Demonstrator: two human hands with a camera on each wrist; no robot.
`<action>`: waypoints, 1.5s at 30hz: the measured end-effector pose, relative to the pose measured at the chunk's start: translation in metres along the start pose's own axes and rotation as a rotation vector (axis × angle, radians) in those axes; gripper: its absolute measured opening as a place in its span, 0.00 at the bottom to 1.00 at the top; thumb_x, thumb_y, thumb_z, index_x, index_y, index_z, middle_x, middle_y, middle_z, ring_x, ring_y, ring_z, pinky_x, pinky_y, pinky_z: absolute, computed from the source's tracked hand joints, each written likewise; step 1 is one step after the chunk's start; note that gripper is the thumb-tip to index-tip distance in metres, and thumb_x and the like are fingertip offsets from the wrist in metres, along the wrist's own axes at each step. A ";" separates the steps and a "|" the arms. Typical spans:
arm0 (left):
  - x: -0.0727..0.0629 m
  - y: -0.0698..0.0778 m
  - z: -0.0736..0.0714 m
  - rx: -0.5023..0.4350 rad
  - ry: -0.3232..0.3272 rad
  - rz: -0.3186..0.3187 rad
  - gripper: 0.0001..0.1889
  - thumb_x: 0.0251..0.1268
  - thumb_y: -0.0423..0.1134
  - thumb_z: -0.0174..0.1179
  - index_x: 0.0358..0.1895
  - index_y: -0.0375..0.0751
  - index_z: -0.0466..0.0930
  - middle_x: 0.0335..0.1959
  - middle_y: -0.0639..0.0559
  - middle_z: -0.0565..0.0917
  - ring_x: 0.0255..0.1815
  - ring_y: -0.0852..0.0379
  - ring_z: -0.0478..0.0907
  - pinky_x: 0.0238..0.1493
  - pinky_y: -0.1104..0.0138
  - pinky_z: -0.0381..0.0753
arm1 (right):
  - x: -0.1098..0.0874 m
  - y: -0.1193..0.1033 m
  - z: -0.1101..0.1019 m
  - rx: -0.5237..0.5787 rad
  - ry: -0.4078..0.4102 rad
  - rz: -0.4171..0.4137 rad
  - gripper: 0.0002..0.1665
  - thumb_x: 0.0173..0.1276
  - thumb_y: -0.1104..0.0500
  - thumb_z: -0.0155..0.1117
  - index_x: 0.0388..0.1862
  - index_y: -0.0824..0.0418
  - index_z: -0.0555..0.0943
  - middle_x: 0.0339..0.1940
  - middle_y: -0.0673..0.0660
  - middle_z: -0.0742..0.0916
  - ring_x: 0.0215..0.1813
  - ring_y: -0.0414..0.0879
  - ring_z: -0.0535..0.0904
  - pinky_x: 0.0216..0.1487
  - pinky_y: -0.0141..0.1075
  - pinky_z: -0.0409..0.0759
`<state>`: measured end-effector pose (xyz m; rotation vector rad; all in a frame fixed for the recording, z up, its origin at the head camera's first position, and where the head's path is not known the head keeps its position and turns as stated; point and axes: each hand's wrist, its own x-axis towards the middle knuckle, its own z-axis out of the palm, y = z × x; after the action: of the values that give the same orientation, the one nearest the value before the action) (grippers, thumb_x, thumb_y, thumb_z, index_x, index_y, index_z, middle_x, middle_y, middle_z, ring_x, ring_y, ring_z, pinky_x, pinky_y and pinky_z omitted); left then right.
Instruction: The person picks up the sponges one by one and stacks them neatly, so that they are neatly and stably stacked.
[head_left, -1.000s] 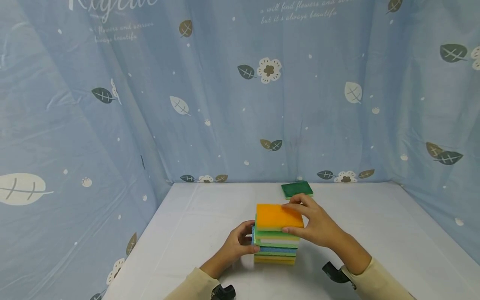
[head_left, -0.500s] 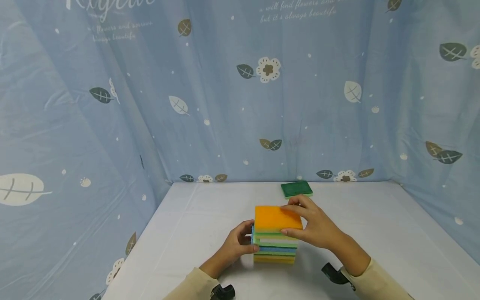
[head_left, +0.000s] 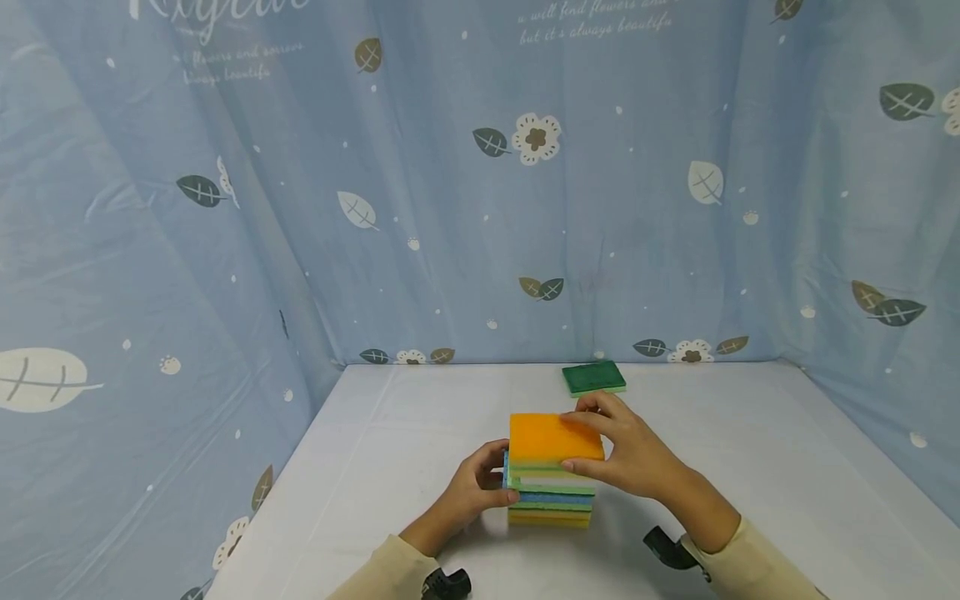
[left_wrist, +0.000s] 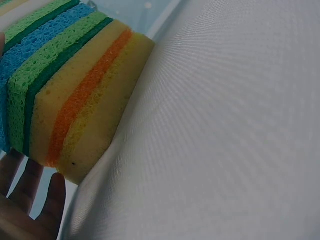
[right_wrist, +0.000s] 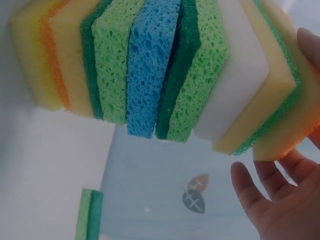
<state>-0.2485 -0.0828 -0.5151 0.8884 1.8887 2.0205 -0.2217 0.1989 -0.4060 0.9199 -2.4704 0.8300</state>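
Note:
A tall stack of sponges [head_left: 555, 501] in yellow, green, blue and white stands on the white cloth. At its top is an orange-faced sponge [head_left: 547, 437], set against the green scouring layer below it. My right hand [head_left: 633, 447] pinches this top sponge by its right side, thumb at the front and fingers behind. Lower down, my left hand [head_left: 472, 490] grips the stack's left side, its thumb on the front near a blue sponge [right_wrist: 152, 65]. In the left wrist view, yellow sponges [left_wrist: 92, 102] with an orange layer between them form the bottom.
A dark green scouring sponge [head_left: 594, 377] lies apart at the table's back edge, behind the stack. A blue curtain [head_left: 450, 208] with leaves and flowers hangs behind and at both sides. White cloth [head_left: 390, 467] covers the table.
My right hand and the orange-faced sponge have sunk slightly, down onto the layers below. My left hand keeps its hold on the stack.

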 end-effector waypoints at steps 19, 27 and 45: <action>0.001 0.000 0.000 0.028 0.004 -0.007 0.35 0.58 0.39 0.69 0.69 0.44 0.66 0.58 0.44 0.77 0.53 0.44 0.77 0.55 0.57 0.76 | -0.001 0.002 0.003 -0.007 0.010 -0.008 0.35 0.56 0.30 0.66 0.55 0.48 0.83 0.53 0.43 0.73 0.53 0.40 0.67 0.53 0.42 0.77; 0.002 -0.001 -0.002 0.032 -0.008 -0.005 0.36 0.58 0.35 0.69 0.70 0.39 0.64 0.58 0.43 0.77 0.53 0.43 0.76 0.56 0.54 0.75 | 0.000 0.004 0.005 -0.016 0.008 -0.007 0.35 0.55 0.29 0.65 0.55 0.47 0.83 0.52 0.42 0.72 0.53 0.40 0.67 0.53 0.42 0.77; 0.000 -0.001 -0.001 0.009 -0.012 0.015 0.36 0.59 0.38 0.69 0.70 0.43 0.64 0.59 0.43 0.76 0.53 0.42 0.76 0.55 0.57 0.77 | -0.002 0.006 0.003 -0.014 -0.056 -0.025 0.42 0.54 0.29 0.67 0.65 0.45 0.76 0.58 0.43 0.72 0.56 0.42 0.69 0.56 0.48 0.76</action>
<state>-0.2493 -0.0828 -0.5162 0.9183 1.8919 2.0118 -0.2250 0.2014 -0.4112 0.9802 -2.5039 0.7872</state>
